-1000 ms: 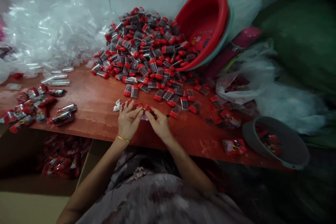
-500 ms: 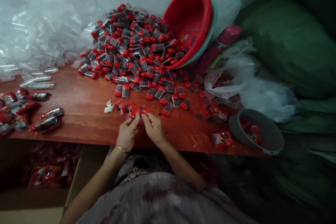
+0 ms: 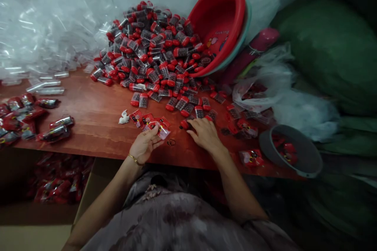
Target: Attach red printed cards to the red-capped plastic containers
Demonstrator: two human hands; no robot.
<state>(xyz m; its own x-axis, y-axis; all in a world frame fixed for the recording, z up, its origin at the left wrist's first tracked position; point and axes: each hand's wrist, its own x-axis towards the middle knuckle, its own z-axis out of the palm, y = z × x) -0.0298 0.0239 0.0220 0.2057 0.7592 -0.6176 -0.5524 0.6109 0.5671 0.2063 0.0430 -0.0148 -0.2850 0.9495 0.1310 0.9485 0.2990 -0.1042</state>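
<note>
My left hand (image 3: 143, 145), with a gold bracelet on its wrist, pinches a small red printed packet (image 3: 162, 128) by its edge. Several similar red packets (image 3: 141, 119) lie fanned on the table just beyond its fingers. To the right, my right hand (image 3: 205, 134) reaches palm down, its fingers closed on a small red-capped container (image 3: 185, 124) at the near edge of the heap. That heap of clear containers (image 3: 153, 53) has red caps and dark contents. A thin dark ring (image 3: 171, 142) lies between my hands.
A red basin (image 3: 218, 19) tips against the heap. Clear plastic tubes (image 3: 47, 39) pile up at the left, beyond filled red packages (image 3: 22, 117). A grey bowl (image 3: 308, 164) stands at the right edge. Below the table's left side is a cardboard box (image 3: 85, 192) of red packages.
My right hand has let go of the red packet and moved right to the containers. The left hand keeps the packet. The whole view has shifted slightly.
</note>
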